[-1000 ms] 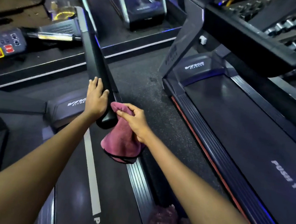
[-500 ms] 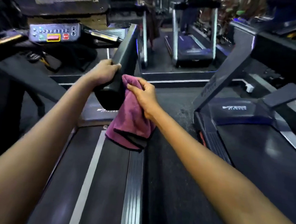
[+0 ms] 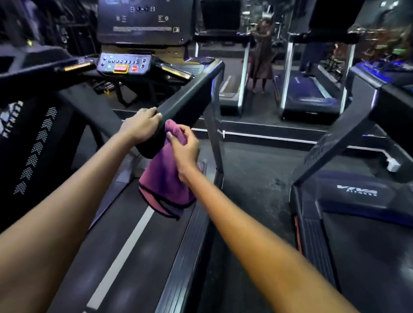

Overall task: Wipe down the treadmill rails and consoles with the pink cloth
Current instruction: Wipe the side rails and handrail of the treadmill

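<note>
Head view: left hand point(image 3: 142, 126) fingers curled closed over the near end of the rail point(image 3: 185, 103), gripping it. Right hand point(image 3: 184, 149) fingers pinched shut on the top of the cloth point(image 3: 164, 185), just beside the rail end; cloth hangs down over the belt point(image 3: 139, 251). Console point(image 3: 123, 64) well beyond, untouched.
</note>
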Motion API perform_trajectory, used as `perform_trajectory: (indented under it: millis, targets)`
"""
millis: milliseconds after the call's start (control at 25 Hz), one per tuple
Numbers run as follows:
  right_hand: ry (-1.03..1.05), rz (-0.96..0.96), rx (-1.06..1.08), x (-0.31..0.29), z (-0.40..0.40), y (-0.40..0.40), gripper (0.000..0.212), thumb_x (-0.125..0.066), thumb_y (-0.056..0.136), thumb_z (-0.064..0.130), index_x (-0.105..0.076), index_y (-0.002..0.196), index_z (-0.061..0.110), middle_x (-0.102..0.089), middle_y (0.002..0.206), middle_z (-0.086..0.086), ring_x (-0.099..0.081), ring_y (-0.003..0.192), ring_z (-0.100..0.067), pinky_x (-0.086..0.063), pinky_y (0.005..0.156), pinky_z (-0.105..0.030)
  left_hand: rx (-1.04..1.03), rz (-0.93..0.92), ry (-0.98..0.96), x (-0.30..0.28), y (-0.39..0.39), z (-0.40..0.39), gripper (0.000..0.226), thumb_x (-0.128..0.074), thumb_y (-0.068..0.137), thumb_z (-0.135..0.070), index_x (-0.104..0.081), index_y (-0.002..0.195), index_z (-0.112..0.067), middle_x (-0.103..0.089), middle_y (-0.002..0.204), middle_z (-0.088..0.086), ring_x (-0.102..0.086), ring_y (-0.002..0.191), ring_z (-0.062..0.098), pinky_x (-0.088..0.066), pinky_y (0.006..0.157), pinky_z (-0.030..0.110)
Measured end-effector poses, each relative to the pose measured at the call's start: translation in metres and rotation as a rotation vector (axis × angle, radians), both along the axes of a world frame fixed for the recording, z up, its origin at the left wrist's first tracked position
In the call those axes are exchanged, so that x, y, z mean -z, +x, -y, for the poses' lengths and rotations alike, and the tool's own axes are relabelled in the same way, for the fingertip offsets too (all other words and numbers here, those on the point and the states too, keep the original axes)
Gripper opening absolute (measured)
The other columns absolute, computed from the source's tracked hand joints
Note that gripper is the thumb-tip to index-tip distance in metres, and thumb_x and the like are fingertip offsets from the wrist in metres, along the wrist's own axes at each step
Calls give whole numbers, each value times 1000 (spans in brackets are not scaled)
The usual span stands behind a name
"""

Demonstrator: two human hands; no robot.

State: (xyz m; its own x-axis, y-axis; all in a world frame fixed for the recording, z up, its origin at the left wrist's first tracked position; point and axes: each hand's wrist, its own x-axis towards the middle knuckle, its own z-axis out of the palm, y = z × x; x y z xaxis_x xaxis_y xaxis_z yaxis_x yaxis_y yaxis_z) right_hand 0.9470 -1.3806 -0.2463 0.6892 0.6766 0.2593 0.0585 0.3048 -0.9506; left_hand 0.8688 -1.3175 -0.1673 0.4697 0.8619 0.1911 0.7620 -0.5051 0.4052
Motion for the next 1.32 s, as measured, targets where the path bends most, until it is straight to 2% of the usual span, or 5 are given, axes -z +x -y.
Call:
perform_trajectory:
  millis: [280,600,1080,1200,1320]
  targets:
    - [-149,-51,2,-13,-2,9,14,-64,84,15,-62,97,16,-68,98,-7,-58,89,-21,-44,78,-30,6,22,-7,-1,-2,9,44,-33,100,-24,-35,142,-13,-29,152,6,-27,139,19,-20,110,30]
    - [-12,82,110,14,4,-9,16,-65,82,11,-62,98,11,-67,99,-7,-60,93,-21,-42,79,-27,123,40,-66,2,-4,-4,46,-32,101,-23,-30,145,-11,-20,155,-1,-16,143,12,-9,117,30]
    - [-6,29,136,25,5,-11,16,-66,82,8,-67,98,9,-67,89,2,-59,87,-11,-46,81,-20,167,40,8,-10,5,-23,28,-48,94,-22,-49,109,2,-42,120,21,-48,114,34,-34,98,38]
    - [-30,76,198,0,-6,1,13,-70,78,11,-68,91,10,-65,82,2,-60,82,-16,-49,83,-39,168,110,-37,-5,5,-26,29,-49,93,-20,-48,113,1,-39,123,22,-46,115,34,-32,102,35]
    - [92,178,163,-8,2,-8,15,-70,78,7,-68,93,7,-66,85,4,-59,83,-10,-48,82,-29,218,160,-101,-2,7,-29,34,-43,96,-14,-46,125,3,-37,132,23,-38,126,30,-26,105,28]
